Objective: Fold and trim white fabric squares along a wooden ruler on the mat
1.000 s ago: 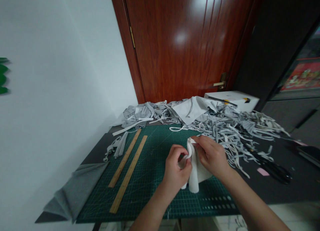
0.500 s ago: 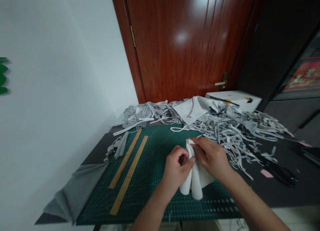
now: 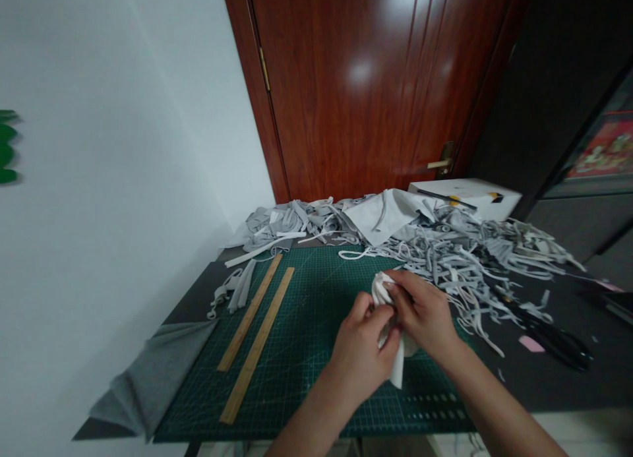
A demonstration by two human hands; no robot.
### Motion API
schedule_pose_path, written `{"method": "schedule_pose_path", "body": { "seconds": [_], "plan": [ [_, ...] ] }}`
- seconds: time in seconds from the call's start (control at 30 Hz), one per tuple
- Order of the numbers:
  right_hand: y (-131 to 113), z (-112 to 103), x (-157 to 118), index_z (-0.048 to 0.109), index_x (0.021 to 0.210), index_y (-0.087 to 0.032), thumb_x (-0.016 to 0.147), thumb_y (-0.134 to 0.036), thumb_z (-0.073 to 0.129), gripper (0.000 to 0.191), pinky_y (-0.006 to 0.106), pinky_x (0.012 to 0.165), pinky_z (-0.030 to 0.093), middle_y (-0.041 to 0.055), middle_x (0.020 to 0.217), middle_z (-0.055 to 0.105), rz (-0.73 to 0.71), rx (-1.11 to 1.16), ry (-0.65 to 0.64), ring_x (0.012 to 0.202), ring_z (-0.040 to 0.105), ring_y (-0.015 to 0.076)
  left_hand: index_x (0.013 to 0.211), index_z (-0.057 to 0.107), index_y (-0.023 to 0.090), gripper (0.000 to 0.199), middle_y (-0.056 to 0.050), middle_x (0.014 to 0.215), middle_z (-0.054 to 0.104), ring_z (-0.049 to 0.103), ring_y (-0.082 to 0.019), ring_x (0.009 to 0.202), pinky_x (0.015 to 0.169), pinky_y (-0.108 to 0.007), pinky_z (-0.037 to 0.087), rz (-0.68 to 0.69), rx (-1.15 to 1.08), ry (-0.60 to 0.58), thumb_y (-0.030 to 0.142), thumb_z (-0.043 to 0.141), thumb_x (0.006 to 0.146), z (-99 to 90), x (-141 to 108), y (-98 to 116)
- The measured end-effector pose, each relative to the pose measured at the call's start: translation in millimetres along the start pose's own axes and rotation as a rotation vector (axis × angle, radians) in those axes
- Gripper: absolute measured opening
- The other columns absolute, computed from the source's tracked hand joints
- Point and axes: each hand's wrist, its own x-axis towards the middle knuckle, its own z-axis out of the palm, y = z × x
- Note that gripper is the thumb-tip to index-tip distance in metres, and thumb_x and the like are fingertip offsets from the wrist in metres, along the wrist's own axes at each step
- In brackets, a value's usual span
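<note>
Both hands meet over the green cutting mat (image 3: pixel 306 325) on the bench (image 3: pixel 558 384). The left hand (image 3: pixel 363 351) has its fingers (image 3: pixel 383 317) curled and pressed together around the lower part of a bunched white cloth (image 3: pixel 398 371), with the back of the hand toward the camera. The right hand (image 3: pixel 422 312) pinches the cloth's upper end between thumb and fingertips; its fingers are closed, not spread. The cloth is held between the two hands, its lower tip hanging just above the mat. Both forearms enter from the lower edge and converge at the cloth. Two wooden rulers (image 3: pixel 254 341) lie to the left on the mat; a heap of grey fabric strips (image 3: pixel 459 252) lies behind; black scissors (image 3: pixel 554 338) lie to the right.
</note>
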Motion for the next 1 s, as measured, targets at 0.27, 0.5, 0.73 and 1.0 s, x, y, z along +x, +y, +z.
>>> {"method": "schedule_pose_path", "body": {
  "seconds": [0.27, 0.5, 0.73, 1.0],
  "plan": [
    [-5, 0, -1, 0.066, 0.093, -0.021, 0.087, -0.025, 0.052, 0.016, 0.025, 0.063, 0.051, 0.0020, 0.081, 0.071, 0.197, 0.193, -0.007, 0.069, 0.065, 0.0161, 0.100, 0.051, 0.022, 0.021, -0.001, 0.088, 0.053, 0.054, -0.014, 0.080, 0.072, -0.026, 0.044, -0.030, -0.210, 0.196, 0.019, 0.058, 0.081, 2.0, 7, -19],
    [-5, 2, -4, 0.067, 0.089, -0.020, 0.084, -0.031, 0.058, 0.014, 0.026, 0.061, 0.051, 0.0016, 0.078, 0.070, 0.375, 0.508, -0.066, 0.069, 0.064, 0.0162, 0.073, 0.052, 0.017, 0.031, 0.005, 0.065, 0.050, 0.046, -0.010, 0.059, 0.053, -0.019, 0.035, -0.278, -0.635, -0.066, 0.038, 0.074, 0.066, -9.9, 25, -28],
    [-5, -3, -6, 0.052, 0.098, -0.023, 0.084, -0.034, 0.060, 0.020, 0.020, 0.046, 0.043, -0.0031, 0.066, 0.061, 0.424, 0.688, -0.125, 0.053, 0.056, 0.0122, 0.078, 0.064, 0.015, 0.030, -0.001, 0.073, 0.058, 0.051, -0.013, 0.067, 0.062, -0.022, 0.039, -0.250, -0.791, -0.105, 0.045, 0.068, 0.072, -29.9, 26, -25],
    [-14, -10, -9, 0.059, 0.093, -0.023, 0.087, -0.023, 0.055, 0.007, 0.025, 0.068, 0.050, 0.0021, 0.083, 0.066, 0.104, 0.308, -0.143, 0.074, 0.063, 0.0149, 0.085, 0.065, 0.016, 0.021, -0.002, 0.074, 0.061, 0.053, -0.013, 0.068, 0.063, -0.021, 0.042, -0.237, -0.714, 0.000, 0.034, 0.065, 0.075, -29.3, 24, -15]
  ]
}}
